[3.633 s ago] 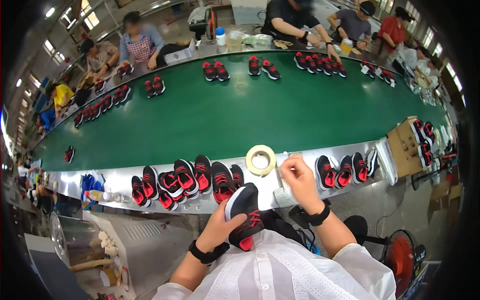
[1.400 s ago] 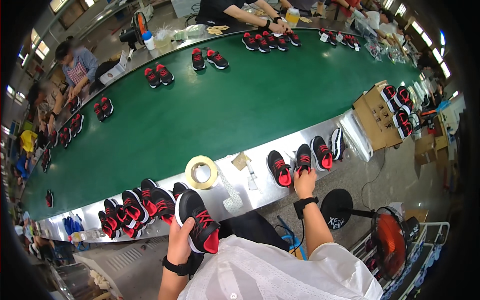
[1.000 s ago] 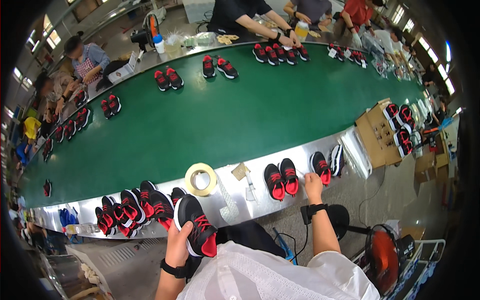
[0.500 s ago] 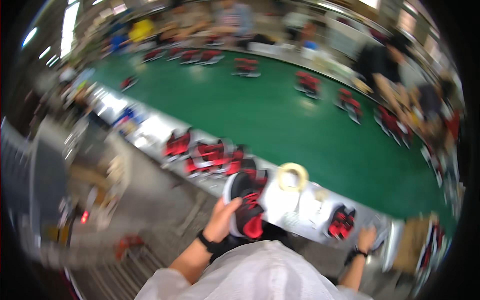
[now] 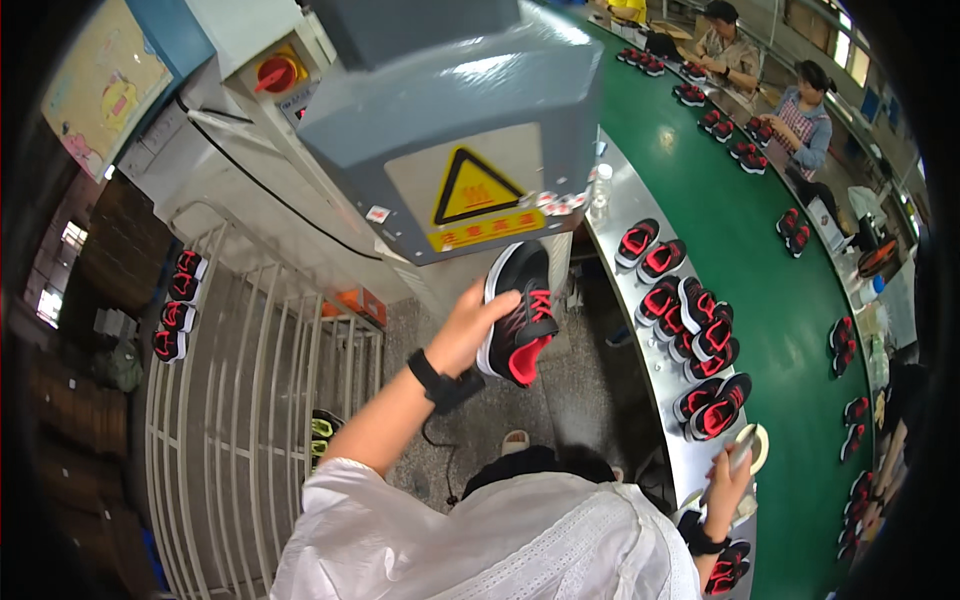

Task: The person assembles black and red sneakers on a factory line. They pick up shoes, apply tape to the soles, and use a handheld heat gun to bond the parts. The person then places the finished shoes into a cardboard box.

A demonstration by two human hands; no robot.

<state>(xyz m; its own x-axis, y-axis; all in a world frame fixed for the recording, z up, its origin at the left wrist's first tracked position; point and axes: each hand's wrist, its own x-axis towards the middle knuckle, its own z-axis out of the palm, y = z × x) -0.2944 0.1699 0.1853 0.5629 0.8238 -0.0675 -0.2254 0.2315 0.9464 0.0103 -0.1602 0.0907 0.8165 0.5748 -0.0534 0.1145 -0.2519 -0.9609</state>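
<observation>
Now the view has swung away from the green belt, and the shoe [image 5: 520,325] has come up off the desk toward a big grey machine [image 5: 440,130] in the upper middle. The left hand [image 5: 470,325] is wrapped around the black and red shoe in the middle of the frame. Its long side runs up and down, toe pointing up at the yellow warning sign [image 5: 475,190]. The right hand [image 5: 730,480], lower right, holds a small pale thing by a tape roll [image 5: 757,447] on the silver desk [image 5: 625,200]. More shoes [image 5: 700,330] sit there. White railings [image 5: 250,400] stand at left.
</observation>
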